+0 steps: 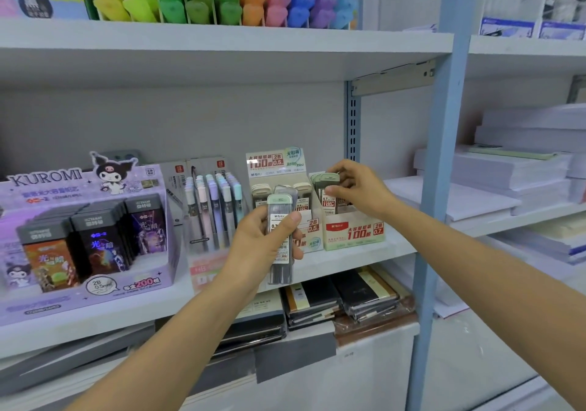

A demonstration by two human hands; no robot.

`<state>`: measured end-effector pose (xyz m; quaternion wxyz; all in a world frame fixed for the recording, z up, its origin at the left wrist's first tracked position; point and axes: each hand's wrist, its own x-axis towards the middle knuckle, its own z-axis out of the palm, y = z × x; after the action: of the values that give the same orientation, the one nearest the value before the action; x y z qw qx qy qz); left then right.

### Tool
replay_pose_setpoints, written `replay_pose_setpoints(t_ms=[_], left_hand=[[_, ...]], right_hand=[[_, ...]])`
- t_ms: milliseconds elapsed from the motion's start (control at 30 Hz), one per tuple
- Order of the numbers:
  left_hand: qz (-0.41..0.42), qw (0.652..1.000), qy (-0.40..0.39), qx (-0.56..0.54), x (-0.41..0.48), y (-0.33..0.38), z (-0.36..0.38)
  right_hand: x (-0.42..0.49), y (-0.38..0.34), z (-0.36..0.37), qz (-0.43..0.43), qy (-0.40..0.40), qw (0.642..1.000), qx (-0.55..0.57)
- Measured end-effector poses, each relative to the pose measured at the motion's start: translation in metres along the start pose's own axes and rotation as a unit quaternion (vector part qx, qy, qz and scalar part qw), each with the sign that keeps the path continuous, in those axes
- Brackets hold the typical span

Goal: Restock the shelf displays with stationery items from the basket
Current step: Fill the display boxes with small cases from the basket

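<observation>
White shelf (355, 260) crowded with display boxes; basket out of view. On it, 0.7 box (355, 230) just beside 0.5 box (276, 161), holding a tight row. Nearer, left hand (263, 239) wrapped round a stack of lead cases (279, 206), upright before the 0.5 box. Further in, right hand (358, 188) pinching one case (328, 177) at the 0.7 row's top. Likely trouble: forcing it in crooked, toppling the packed row, or loosening the left stack

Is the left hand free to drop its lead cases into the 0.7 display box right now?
Probably not: the right hand is over the 0.7 display box, pinching a case there, and blocks the left hand with its lead cases.
</observation>
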<state>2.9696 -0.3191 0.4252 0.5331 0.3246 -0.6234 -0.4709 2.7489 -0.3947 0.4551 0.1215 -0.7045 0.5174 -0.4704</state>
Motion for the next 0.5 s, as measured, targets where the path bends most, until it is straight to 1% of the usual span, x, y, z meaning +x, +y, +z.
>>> replay_pose_setpoints(t_ms=[67, 133, 200, 267, 333, 367, 400, 433, 500], left_hand=[[0.001, 1.000, 0.004, 0.005, 0.001, -0.002, 0.001], [-0.003, 1.000, 0.005, -0.001, 0.001, -0.003, 0.004], [-0.008, 1.000, 0.006, -0.001, 0.002, -0.005, 0.007], [-0.011, 1.000, 0.011, 0.008, 0.003, -0.007, 0.010], [-0.012, 1.000, 0.015, 0.014, 0.004, -0.009, 0.013], [-0.011, 1.000, 0.013, 0.016, 0.005, -0.009, 0.015], [-0.008, 1.000, 0.010, 0.019, 0.005, -0.009, 0.017], [-0.004, 1.000, 0.007, 0.023, 0.005, -0.010, 0.020], [0.004, 0.999, 0.004, 0.035, 0.006, -0.010, 0.027]], right_hand=[[0.001, 0.001, -0.001, 0.003, -0.009, 1.000, -0.001], [0.001, 0.000, -0.001, -0.002, -0.012, 0.999, -0.045], [0.000, -0.004, -0.003, -0.001, 0.004, 0.998, -0.068], [-0.004, -0.010, -0.008, -0.015, 0.040, 0.998, -0.044], [-0.012, -0.021, -0.012, -0.046, 0.061, 0.997, 0.016], [-0.017, -0.027, -0.013, -0.054, 0.044, 0.996, 0.052], [-0.022, -0.034, -0.013, -0.052, 0.007, 0.995, 0.080], [-0.027, -0.039, -0.011, -0.041, -0.039, 0.994, 0.089], [-0.033, -0.045, -0.005, -0.017, -0.122, 0.990, 0.069]])
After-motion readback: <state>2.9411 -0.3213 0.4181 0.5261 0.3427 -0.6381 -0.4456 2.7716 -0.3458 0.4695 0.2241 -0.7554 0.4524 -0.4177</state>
